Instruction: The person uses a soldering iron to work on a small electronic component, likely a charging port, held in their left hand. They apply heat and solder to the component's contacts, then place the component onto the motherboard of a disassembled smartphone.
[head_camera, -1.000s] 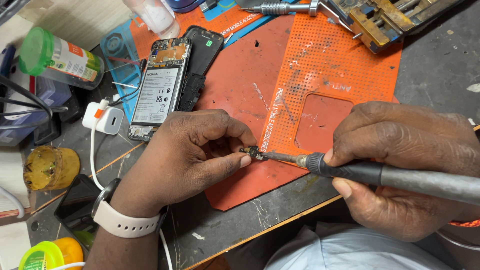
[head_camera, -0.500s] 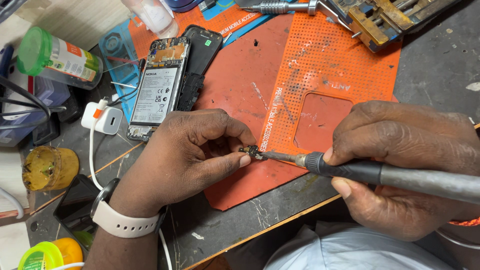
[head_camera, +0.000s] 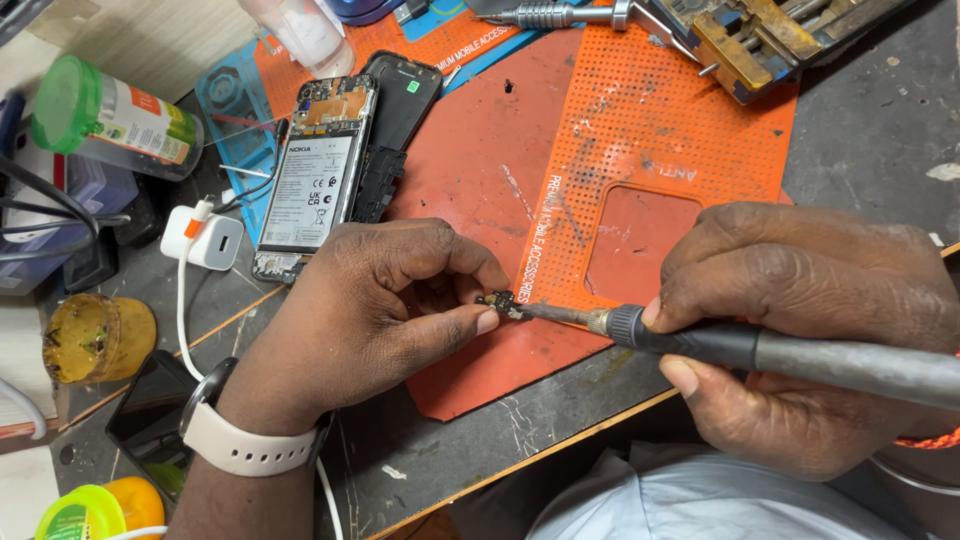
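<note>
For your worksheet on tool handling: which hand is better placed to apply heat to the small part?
Right hand: it grips the soldering iron, tip at the small part, which the left hand pinches.

Your dark grey, scuffed workbench (head_camera: 860, 130) carries an orange perforated rubber repair mat (head_camera: 650, 130) across its middle. Left of the mat you have a white square charger plug (head_camera: 205, 238), a yellow round tin (head_camera: 95, 338), and a green-capped plastic bottle (head_camera: 110, 115) lying on its side.

White battery label (head_camera: 306, 190) inside opened phone; green-capped labelled bottle (head_camera: 110, 118), perhaps dark screen (head_camera: 150, 420) lower left.
</note>
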